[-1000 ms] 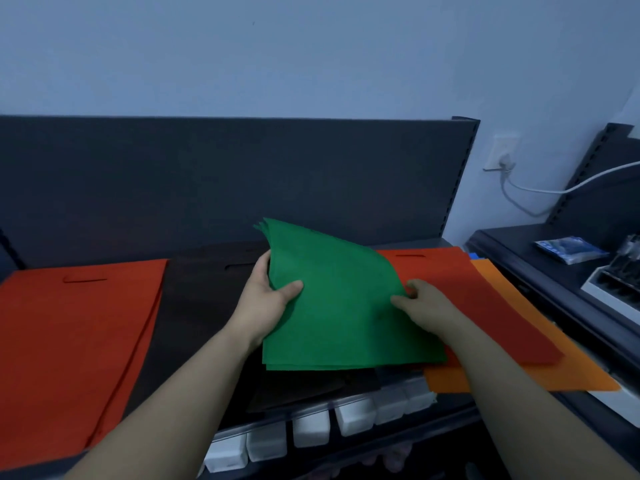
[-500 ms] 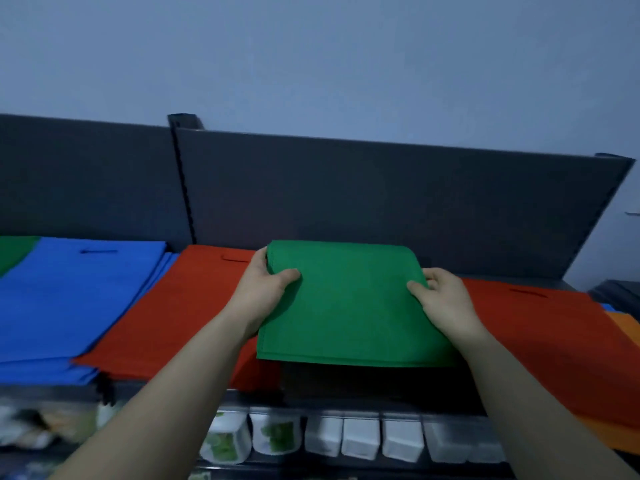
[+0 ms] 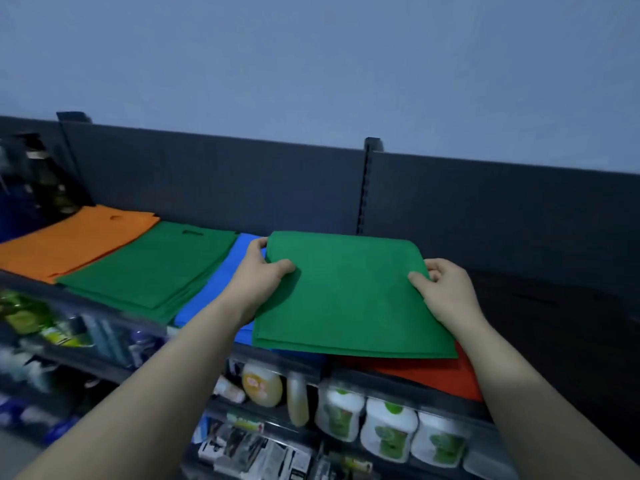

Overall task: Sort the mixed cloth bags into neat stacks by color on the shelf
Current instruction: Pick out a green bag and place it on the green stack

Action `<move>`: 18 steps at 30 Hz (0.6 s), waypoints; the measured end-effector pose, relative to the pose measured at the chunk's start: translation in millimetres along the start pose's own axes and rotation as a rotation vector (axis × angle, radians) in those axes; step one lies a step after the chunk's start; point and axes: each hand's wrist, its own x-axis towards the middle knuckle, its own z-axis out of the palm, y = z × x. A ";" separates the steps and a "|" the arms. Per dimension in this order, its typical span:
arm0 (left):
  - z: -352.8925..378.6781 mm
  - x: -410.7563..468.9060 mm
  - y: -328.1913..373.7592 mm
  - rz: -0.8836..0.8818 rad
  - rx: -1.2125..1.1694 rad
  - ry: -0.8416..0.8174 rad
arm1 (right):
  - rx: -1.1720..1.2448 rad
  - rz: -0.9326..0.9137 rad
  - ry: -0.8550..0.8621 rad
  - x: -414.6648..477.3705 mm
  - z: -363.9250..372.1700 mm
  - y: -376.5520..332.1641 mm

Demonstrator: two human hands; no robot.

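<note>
Green cloth bags [image 3: 349,299] gripped at opposite edges by left hand [image 3: 258,280] and right hand [image 3: 446,292], above blue stack [image 3: 221,289] and red stack [image 3: 433,374].

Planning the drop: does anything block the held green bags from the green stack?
Nothing visible does. The left hand and right hand grip the held green bags; only the flat blue stack lies between them and the green stack.

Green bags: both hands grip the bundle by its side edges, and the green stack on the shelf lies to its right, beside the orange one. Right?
Wrong side. The head view shows the green stack lying to the left of the held green bags, beside the orange stack. The left hand and right hand do grip the bundle's side edges.
</note>
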 end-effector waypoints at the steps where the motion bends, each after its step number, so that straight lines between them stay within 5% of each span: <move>1: -18.1 2.7 -0.9 -0.001 0.006 0.017 | 0.004 -0.009 -0.006 -1.5 17.0 -9.4; 18: -233.6 101.7 -0.1 -0.085 0.112 0.174 | 0.008 -0.182 -0.156 55.5 237.4 -122.0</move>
